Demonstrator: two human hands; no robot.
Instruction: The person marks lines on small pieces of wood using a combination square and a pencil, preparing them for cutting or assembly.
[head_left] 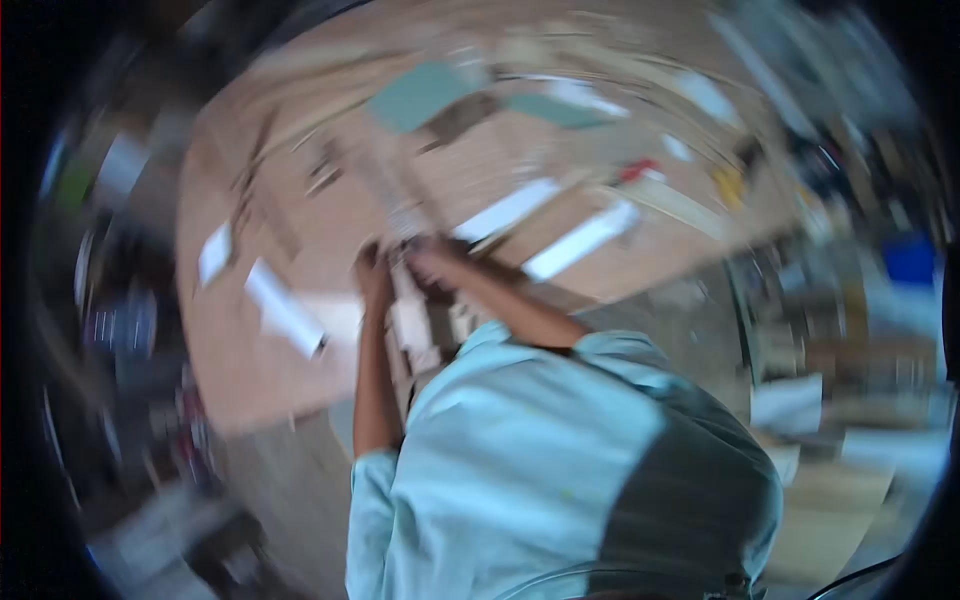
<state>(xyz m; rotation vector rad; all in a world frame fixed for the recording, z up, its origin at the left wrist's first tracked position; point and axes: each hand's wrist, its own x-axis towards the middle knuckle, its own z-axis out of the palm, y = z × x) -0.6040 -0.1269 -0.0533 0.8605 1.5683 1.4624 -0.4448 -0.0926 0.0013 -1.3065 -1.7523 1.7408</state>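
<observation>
The whole head view is smeared by motion. My left hand [373, 268] is over the near part of the wooden table, its fingers curled in. Close beside it on the right, my right hand [437, 262] is also closed, fingers bent toward the left hand. Something small and dark lies between the two hands, too blurred to name. Pale wooden pieces [412, 325] sit just below the hands, between my forearms. A long, narrow, see-through strip [385, 190] runs up the table from the hands.
On the table [320, 220] lie green sheets [418, 96], white strips [582, 240], a white bar [285, 308], a red item [637, 171] and a yellow item [728, 186]. Wood strips line its far edge. Blurred clutter surrounds the table, with a blue object [910, 259] at right.
</observation>
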